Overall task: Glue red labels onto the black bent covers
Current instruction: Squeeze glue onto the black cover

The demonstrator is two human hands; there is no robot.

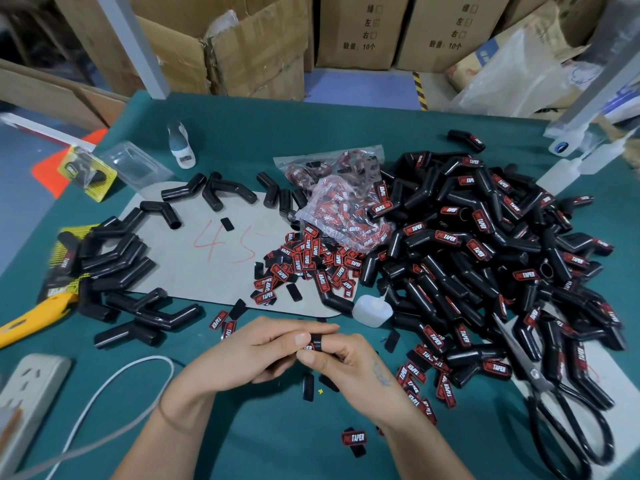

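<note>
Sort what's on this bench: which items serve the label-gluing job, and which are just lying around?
Job: small black piece pinched between left hand and right hand; loose red labels; unlabelled bent covers; labelled cover pile; white glue bottle.

Lying about: scissors; yellow knife; power strip; cardboard boxes.

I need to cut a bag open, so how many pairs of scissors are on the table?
1. The scissors lie at the right edge of the green table, beside the pile of covers; more could be hidden beneath it.
</note>
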